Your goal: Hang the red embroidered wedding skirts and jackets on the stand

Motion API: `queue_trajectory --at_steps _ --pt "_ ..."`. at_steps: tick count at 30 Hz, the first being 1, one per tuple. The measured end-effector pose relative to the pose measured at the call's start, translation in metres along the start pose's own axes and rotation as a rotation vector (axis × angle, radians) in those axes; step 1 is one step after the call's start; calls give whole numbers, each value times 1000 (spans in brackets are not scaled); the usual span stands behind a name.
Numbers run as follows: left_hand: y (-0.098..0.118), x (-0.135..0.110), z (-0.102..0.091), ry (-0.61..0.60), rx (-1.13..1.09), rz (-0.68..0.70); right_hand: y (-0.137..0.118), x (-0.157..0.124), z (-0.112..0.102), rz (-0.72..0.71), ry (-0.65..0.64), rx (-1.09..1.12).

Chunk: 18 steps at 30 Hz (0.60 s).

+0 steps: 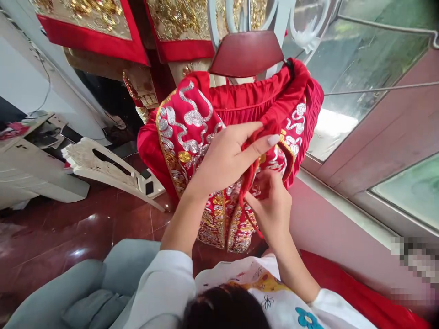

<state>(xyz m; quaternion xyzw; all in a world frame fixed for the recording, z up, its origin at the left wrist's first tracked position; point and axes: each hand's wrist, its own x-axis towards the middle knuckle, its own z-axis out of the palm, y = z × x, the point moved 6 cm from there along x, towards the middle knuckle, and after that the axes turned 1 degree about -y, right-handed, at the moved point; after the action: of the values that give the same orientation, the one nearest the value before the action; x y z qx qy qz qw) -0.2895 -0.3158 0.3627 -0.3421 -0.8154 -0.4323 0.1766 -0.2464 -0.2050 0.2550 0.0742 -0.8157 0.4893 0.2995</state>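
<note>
A red skirt with a gathered waistband and silver and gold embroidery hangs before me from a dark red hanger. My left hand reaches across the front of the waist, thumb and fingers closed on a red cord. Lower and to the right, my right hand pinches the same cord, which trails in loose strands between the two hands. Its fingertips are partly hidden against the embroidered panel.
Gold-sequinned garments with red borders hang behind at the upper left. A carved white chair stands on the left, and a grey-blue armchair is below it. Framed windows run along the right, with red cloth below.
</note>
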Motion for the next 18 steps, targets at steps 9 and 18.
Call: queue_trajectory --at_steps 9,18 --pt "-10 -6 -12 -232 30 -1 28 8 0 96 -90 411" --pt "12 -36 -23 -205 400 177 24 -2 -19 -302 64 94"
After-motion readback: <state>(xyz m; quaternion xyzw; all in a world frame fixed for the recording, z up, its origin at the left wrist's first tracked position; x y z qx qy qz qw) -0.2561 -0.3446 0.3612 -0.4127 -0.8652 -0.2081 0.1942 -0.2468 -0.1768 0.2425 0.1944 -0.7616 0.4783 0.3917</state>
